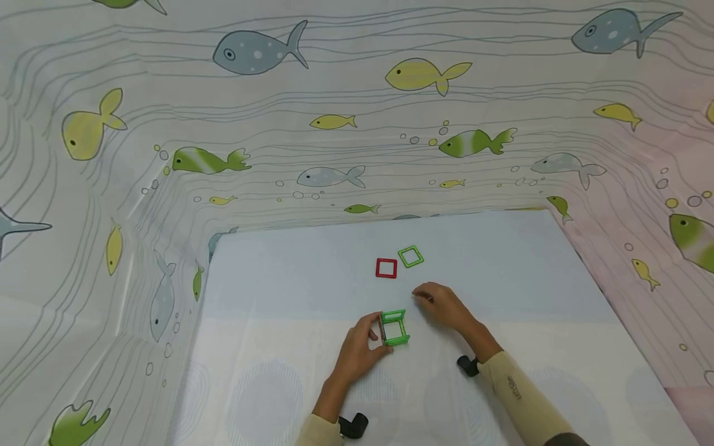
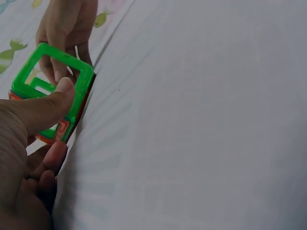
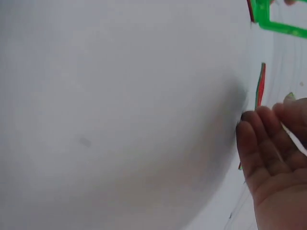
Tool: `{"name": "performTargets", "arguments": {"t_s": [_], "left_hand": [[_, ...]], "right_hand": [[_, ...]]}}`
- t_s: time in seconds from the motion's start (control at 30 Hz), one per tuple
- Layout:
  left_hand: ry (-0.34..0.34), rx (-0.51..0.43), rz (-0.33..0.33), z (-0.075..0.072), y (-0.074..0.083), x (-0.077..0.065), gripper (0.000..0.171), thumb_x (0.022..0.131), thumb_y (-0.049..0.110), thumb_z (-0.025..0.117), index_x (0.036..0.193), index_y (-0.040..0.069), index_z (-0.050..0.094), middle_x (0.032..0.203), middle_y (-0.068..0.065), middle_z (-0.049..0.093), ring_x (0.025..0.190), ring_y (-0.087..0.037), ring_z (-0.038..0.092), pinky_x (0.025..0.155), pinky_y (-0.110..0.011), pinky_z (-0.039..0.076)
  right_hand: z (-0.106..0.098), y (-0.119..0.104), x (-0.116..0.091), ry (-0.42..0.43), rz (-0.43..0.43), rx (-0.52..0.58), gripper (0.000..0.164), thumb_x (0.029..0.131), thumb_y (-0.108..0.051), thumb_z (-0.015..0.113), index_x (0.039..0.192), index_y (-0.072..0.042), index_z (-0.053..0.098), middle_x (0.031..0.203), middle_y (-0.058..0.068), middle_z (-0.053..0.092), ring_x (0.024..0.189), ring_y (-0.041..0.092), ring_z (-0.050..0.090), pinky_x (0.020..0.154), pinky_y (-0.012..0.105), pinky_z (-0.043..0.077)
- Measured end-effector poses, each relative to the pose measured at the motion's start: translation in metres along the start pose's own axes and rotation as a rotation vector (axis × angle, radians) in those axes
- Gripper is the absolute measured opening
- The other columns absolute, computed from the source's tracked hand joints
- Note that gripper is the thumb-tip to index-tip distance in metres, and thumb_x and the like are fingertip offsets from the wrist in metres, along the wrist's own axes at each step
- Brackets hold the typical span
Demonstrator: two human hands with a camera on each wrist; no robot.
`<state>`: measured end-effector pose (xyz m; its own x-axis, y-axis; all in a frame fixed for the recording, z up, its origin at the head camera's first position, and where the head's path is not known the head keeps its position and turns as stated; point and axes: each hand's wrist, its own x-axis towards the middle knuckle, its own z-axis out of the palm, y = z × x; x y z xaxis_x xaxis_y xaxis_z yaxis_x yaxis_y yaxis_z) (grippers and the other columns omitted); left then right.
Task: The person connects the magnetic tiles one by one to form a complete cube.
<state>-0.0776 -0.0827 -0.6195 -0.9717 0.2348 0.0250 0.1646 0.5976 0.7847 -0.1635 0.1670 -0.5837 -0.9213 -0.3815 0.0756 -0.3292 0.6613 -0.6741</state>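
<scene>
My left hand (image 1: 356, 351) holds an open box shape built from square magnetic tile frames (image 1: 396, 341) on the table, gripping it by its left side. In the left wrist view, the left thumb lies across a green tile frame (image 2: 85, 81), and orange-red edges show beside and below it. My right hand (image 1: 442, 305) is above the table, to the right of the box shape and apart from it in the head view. Its fingers (image 3: 266, 148) are loosely bent and hold nothing in the right wrist view.
Beyond the hands, a red square tile frame (image 1: 387, 276) and a light green one (image 1: 403, 259) lie flat and close together. The white-and-blue table (image 1: 279, 272) is bordered at the back and sides by fish-patterned sheeting (image 1: 268, 118).
</scene>
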Motion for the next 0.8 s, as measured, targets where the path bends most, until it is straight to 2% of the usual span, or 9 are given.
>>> {"name": "performTargets", "arguments": {"t_s": [0.2,0.4,0.6,0.67,0.8], "left_hand": [[0.006,-0.004,-0.039,0.001,0.000,0.000,0.079,0.078,0.030,0.087,0.144,0.018,0.046,0.094,0.006,0.059,0.087,-0.008,0.052,0.069,-0.022,0.043],[0.020,0.002,-0.048,0.003,0.001,-0.001,0.086,0.074,0.033,0.088,0.147,0.022,0.043,0.097,0.007,0.058,0.087,-0.006,0.051,0.068,-0.021,0.042],[0.020,0.027,-0.005,0.003,-0.001,-0.003,0.083,0.075,0.037,0.087,0.146,0.021,0.047,0.103,0.006,0.059,0.088,-0.006,0.050,0.070,-0.021,0.042],[0.016,0.024,-0.002,0.003,0.000,-0.004,0.081,0.076,0.038,0.086,0.144,0.020,0.048,0.105,0.006,0.059,0.089,-0.005,0.050,0.070,-0.021,0.042],[0.022,0.019,-0.007,0.001,0.001,-0.005,0.079,0.075,0.038,0.087,0.142,0.018,0.049,0.101,0.006,0.059,0.088,-0.006,0.050,0.069,-0.020,0.041]], "right_hand": [[-0.006,0.006,0.028,0.061,0.147,-0.018,0.020,0.096,-0.012,0.065,0.112,-0.001,0.069,0.104,0.010,0.069,0.095,0.023,0.066,0.084,0.041,0.056],[-0.010,0.012,0.058,0.133,0.276,-0.090,0.034,0.097,-0.019,0.065,0.120,0.006,0.063,0.109,0.019,0.064,0.098,0.030,0.063,0.085,0.043,0.054],[-0.002,0.028,0.080,0.105,0.342,-0.173,0.059,0.094,-0.044,0.067,0.119,0.009,0.061,0.102,0.018,0.054,0.091,0.028,0.049,0.077,0.041,0.046],[0.001,0.029,0.084,0.089,0.355,-0.198,0.062,0.091,-0.046,0.070,0.120,0.009,0.061,0.104,0.018,0.052,0.093,0.028,0.047,0.076,0.040,0.046],[0.005,0.027,0.089,0.074,0.391,-0.206,0.063,0.087,-0.040,0.076,0.127,0.006,0.059,0.113,0.019,0.050,0.100,0.030,0.047,0.077,0.040,0.048]]}}
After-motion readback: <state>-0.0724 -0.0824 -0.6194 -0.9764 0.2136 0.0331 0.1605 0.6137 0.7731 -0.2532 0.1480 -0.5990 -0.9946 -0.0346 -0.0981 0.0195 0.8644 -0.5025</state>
